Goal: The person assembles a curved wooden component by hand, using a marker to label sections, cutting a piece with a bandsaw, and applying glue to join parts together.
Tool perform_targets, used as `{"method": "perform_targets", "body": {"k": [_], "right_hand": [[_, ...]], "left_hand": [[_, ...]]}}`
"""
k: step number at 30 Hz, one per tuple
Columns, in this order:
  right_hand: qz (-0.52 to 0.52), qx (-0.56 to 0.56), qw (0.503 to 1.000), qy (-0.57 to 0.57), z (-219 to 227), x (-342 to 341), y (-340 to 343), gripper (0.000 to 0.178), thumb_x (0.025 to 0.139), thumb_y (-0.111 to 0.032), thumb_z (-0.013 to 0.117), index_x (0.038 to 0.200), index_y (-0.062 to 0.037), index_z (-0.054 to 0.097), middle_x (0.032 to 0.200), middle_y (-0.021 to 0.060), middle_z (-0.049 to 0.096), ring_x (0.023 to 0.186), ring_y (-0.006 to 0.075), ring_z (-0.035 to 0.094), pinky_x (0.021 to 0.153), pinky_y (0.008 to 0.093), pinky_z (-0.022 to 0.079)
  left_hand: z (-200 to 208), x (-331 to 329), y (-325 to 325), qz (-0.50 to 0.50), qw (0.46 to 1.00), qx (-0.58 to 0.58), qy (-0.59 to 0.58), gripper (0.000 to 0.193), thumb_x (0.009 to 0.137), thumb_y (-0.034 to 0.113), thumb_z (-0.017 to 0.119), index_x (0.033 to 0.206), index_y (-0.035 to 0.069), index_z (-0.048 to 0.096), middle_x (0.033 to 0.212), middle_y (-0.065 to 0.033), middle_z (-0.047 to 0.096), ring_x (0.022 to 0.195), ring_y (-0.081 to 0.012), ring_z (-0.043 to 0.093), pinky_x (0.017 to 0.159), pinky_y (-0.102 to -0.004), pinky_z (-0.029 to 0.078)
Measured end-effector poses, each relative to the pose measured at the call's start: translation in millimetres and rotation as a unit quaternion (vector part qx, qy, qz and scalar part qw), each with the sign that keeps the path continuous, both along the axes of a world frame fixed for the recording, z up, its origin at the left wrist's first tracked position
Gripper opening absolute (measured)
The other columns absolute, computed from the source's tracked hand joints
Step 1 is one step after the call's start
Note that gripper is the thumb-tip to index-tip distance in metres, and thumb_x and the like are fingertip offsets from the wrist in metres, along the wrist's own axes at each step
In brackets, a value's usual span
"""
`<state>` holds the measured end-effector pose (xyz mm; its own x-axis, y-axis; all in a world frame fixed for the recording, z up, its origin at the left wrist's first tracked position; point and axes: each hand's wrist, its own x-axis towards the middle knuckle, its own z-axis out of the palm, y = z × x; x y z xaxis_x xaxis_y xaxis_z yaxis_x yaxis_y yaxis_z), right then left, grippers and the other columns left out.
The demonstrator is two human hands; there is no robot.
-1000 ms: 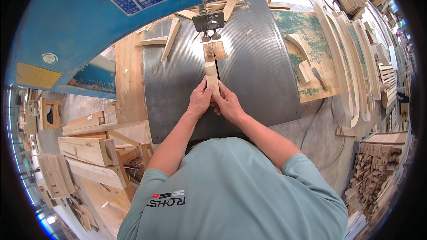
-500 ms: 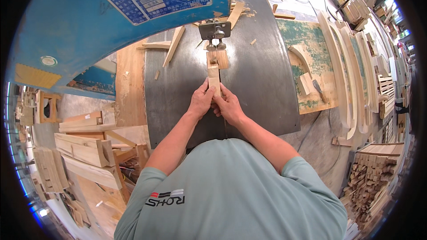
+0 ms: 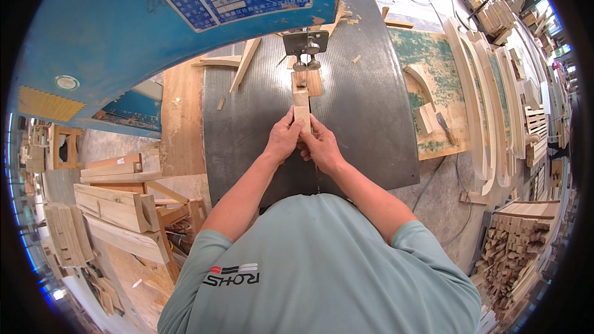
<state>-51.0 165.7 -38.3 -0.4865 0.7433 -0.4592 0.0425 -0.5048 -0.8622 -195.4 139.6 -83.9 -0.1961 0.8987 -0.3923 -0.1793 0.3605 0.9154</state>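
Note:
A short, pale wood block (image 3: 301, 111) lies on the dark metal bandsaw table (image 3: 365, 130), its far end at the wooden insert (image 3: 315, 81) under the blade guide (image 3: 306, 43). My left hand (image 3: 284, 137) grips the block's near left side, thumb along its top. From the right, my right hand (image 3: 322, 147) closes on the near end, its curled fingers partly beneath. Both thumbs nearly meet on the wood. The blade itself is too fine to make out, so I cannot tell whether it touches the block.
The blue saw housing (image 3: 124, 43) overhangs the upper left. Offcut strips (image 3: 244, 65) lie on the table's far side. On the right, a worn green board (image 3: 427, 52) carries a curved wooden piece (image 3: 421, 80) and a brush-like tool (image 3: 445, 128). Stacked timber (image 3: 111, 207) stands at left.
The whole view has shifted slightly, with the saw and table appearing a little further right. Both hands keep their grip, and the block shows no clear movement against the table.

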Motion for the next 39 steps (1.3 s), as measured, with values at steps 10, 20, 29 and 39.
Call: {"method": "perform_targets", "body": {"k": [10, 20, 29, 39], "right_hand": [[0.004, -0.001, 1.0, 0.004, -1, -1, 3, 0.054, 0.104, -0.027, 0.058, 0.154, -0.0166, 0.043, 0.078, -0.0008, 0.061, 0.06, 0.0073, 0.054, 0.054, 0.023, 0.047], [0.004, 0.014, 1.0, 0.003, -4, -3, 5, 0.05, 0.104, -0.027, 0.058, 0.152, -0.0162, 0.045, 0.078, -0.0014, 0.061, 0.06, 0.007, 0.054, 0.053, 0.0225, 0.047], [0.015, 0.011, 1.0, 0.005, -5, -4, 11, 0.056, 0.103, -0.02, 0.055, 0.156, -0.0104, 0.037, 0.082, 0.0037, 0.065, 0.062, 0.0087, 0.057, 0.054, 0.025, 0.05], [-0.041, -0.046, 0.998, 0.005, -9, -11, 5, 0.031, 0.103, -0.028, 0.059, 0.119, -0.0022, 0.063, 0.08, 0.0027, 0.066, 0.062, 0.0078, 0.057, 0.053, 0.0237, 0.048]], "left_hand": [[-4, -2, 3, -0.001, 1.0, -0.003, 0.005, 0.06, 0.102, 0.025, 0.056, 0.155, 0.004, 0.037, 0.112, -0.0094, 0.07, 0.094, -0.0131, 0.063, 0.085, -0.0292, 0.053], [2, -3, 6, -0.014, 1.0, -0.004, 0.017, 0.059, 0.102, 0.025, 0.055, 0.155, 0.005, 0.038, 0.11, -0.0094, 0.07, 0.092, -0.0132, 0.063, 0.084, -0.0297, 0.053], [4, -5, 10, -0.01, 1.0, -0.002, -0.001, 0.057, 0.102, 0.024, 0.055, 0.154, 0.004, 0.041, 0.104, -0.0074, 0.069, 0.086, -0.0115, 0.062, 0.077, -0.0287, 0.054], [-8, -7, 14, -0.005, 1.0, -0.005, 0.028, 0.052, 0.105, 0.022, 0.051, 0.155, 0.012, 0.041, 0.096, -0.0028, 0.064, 0.07, -0.0091, 0.057, 0.056, -0.0255, 0.05]]}}
